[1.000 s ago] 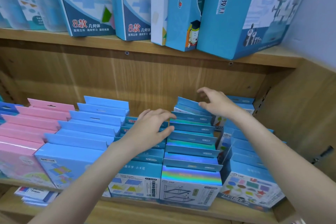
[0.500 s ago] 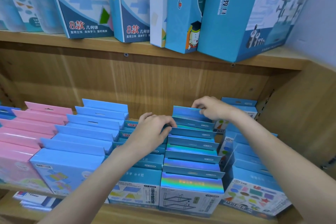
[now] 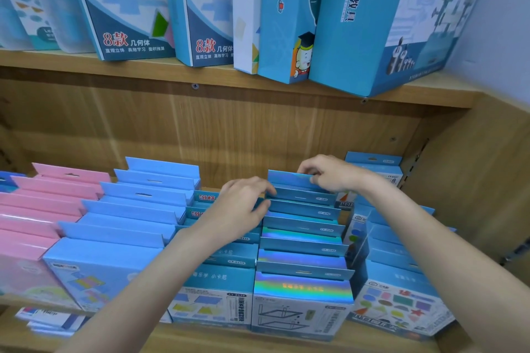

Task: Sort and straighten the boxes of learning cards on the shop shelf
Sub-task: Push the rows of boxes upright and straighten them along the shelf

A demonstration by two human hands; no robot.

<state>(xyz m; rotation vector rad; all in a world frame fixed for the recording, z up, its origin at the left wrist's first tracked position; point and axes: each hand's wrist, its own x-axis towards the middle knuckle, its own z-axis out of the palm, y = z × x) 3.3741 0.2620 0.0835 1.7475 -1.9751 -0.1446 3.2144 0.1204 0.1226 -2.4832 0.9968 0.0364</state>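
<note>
On the lower shelf (image 3: 286,341), the right hand (image 3: 329,173) pinches the far holographic card box (image 3: 289,179) while the left hand (image 3: 243,206), fingers curled, steadies that row's left edge; remaining rows appear aligned, so sorting seems nearly complete.

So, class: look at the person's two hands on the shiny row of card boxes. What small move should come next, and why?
Probably ease the rearmost holographic box forward until it sits flush with its row. The right hand pinches its top flap, and the left hand steadies the flaps just in front. That box stands a little higher than the stepped boxes ahead of it.
</note>
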